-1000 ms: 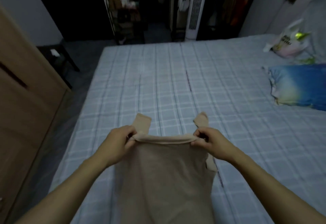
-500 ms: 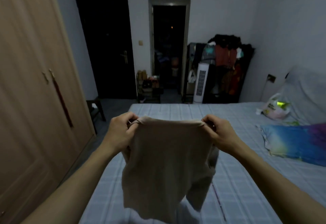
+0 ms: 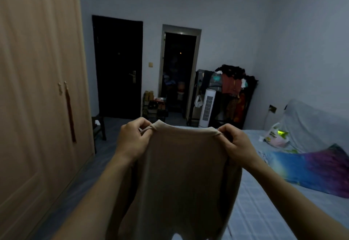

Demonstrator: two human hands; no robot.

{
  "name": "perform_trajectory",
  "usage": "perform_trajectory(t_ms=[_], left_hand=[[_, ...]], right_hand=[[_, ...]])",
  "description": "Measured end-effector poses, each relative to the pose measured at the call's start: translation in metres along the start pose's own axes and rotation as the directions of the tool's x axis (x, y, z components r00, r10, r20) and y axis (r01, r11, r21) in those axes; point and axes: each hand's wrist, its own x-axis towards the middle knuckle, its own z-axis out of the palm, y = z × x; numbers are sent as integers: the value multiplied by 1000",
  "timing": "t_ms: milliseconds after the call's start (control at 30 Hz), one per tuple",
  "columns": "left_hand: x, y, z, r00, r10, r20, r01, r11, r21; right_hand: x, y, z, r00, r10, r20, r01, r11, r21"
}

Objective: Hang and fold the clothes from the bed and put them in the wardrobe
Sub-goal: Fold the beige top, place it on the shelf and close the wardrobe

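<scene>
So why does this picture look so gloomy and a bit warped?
Head view: dim, bluish room light; the two doorways are nearly black. The wide lens bows the wardrobe at the left edge. The beige top, pinched by the left hand and right hand, looks soft and grainy.

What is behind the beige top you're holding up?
Behind the beige top, pinched by the left hand and right hand, lies the bed. The part of the bed straight behind the cloth is covered.
</scene>
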Motion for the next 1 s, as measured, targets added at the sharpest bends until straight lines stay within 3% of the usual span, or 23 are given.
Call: perform_trajectory(t_ms=[267, 433, 567, 667, 767, 900, 1000], left_hand=[[2, 41, -6, 993, 113, -44, -114, 993, -22], [5, 82, -9, 974, 211, 81, -184, 949, -257], [9, 119, -27, 922, 351, 161, -245, 854, -460], [14, 141, -39, 865, 449, 223, -223, 743, -631], [23, 168, -27, 812, 501, 299, -108, 634, -766], [34, 210, 22, 833, 439, 337, -57, 673, -737], [32, 218, 47, 867, 377, 327, -28, 692, -722]], right_hand=[[-4, -19, -29, 988, -69, -135, 79, 995, 68], [-8, -26, -76, 971, -172, -168, 190, 977, 96], [-17, -39, -118, 929, -305, -209, 343, 922, 179], [-24, -53, -145, 898, -389, -207, 439, 830, 345], [-14, -68, -154, 897, -400, -189, 439, 750, 494], [14, -84, -128, 903, -419, -94, 394, 721, 571], [24, -79, -113, 909, -403, -106, 367, 653, 663]])
